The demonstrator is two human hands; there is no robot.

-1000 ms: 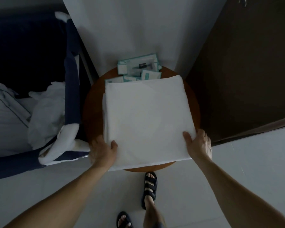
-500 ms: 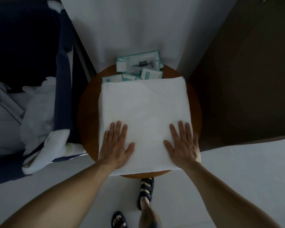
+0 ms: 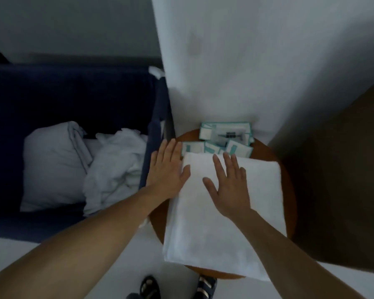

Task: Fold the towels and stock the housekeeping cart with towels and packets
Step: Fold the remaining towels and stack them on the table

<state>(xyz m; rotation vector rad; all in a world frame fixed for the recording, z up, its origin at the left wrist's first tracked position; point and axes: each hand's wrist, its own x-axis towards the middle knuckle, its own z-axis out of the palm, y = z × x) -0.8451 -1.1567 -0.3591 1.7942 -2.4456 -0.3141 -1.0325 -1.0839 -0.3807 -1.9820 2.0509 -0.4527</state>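
- Towel point(image 3: 225, 212) lies on desk point(image 3: 266, 153), centre frame; packets point(image 3: 225, 139) touch its far edge.
- Left hand point(image 3: 166, 169) flat at towel's left edge, right hand point(image 3: 229, 186) flat on top, fingers straight.
- Smooth outward evenly, keep edges square.

The left forearm point(image 3: 91, 234) and right forearm point(image 3: 285, 255) are bare. Dark sandals point(image 3: 149, 288) with broad cross straps cover the feet.
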